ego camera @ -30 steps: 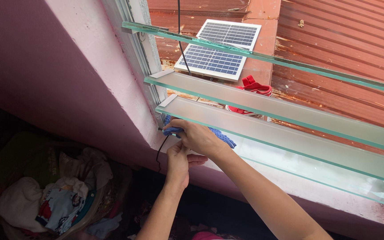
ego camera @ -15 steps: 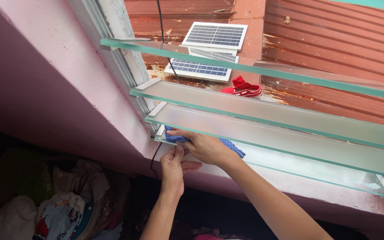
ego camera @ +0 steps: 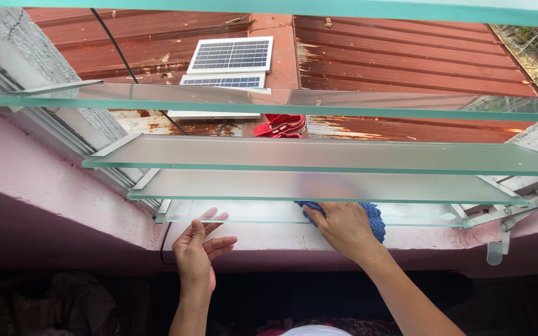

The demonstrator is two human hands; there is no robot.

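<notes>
While the right hand (ego camera: pixel 344 229) is pressing a blue cloth (ego camera: pixel 368 218) against the lowest glass slat (ego camera: pixel 250 213), its grip is lying closed over the cloth, fingers spread on top. That cloth is looking soft and bumpy, deep blue, and it is peeking out on both sides of the hand, right at the bottom of the window above the pink sill (ego camera: pixel 269 239). The left hand (ego camera: pixel 197 252) is reaching up to the same slat with its grip released, holding nothing, and its fingertips are showing through the glass. Five glass slats are showing, all flat, long and green at the edges, stacked one above another, though the top one is only a strip at the edge of the view. Outside, two solar panels (ego camera: pixel 231 56) are lying on a rusty red metal roof (ego camera: pixel 406 56), one just behind the other. One red thing (ego camera: pixel 280 126) is lying near them on the roof. One black cable (ego camera: pixel 116 46) is running across the roof.
</notes>
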